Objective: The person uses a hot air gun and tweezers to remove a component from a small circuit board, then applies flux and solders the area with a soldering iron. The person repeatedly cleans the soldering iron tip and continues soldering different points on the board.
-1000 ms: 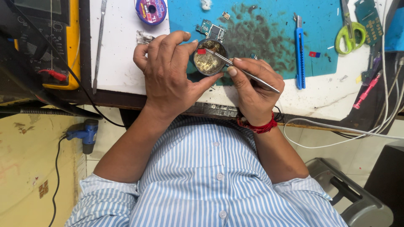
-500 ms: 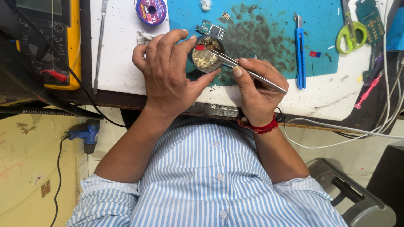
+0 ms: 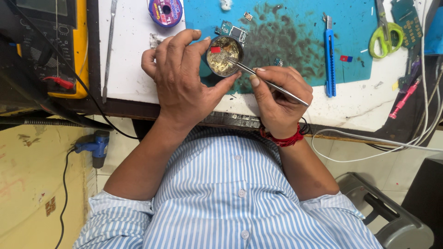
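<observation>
We see the left hand (image 3: 184,78) curled around a small round tin (image 3: 224,55), thumb under its near side and fingertips on its far rim, so the tin sits pinched between them above the edge of the blue mat (image 3: 295,41). The tin is open, its inside a dull yellow-brown paste, with a small red mark on the rim near the fingers.

The right hand (image 3: 277,97) pinches a pair of metal tweezers (image 3: 265,80) between thumb and forefinger, the other fingers folded beneath. The tweezers slant up to the left, and their tips rest inside the tin, touching the paste. We cannot tell whether the tips hold anything. A red band (image 3: 284,138) circles the right wrist.

Just beyond the tin a small circuit board (image 3: 233,31) lies on the mat, which is stained dark around the middle. A blue knife (image 3: 329,55) lies to the right, well apart from the hands, and green scissors (image 3: 386,34) lie farther right. A purple spool (image 3: 166,10) sits on the white sheet (image 3: 129,55) past the left hand, a thin metal tool (image 3: 108,50) beside it, and a yellow meter (image 3: 50,46) stands at the far left.
</observation>
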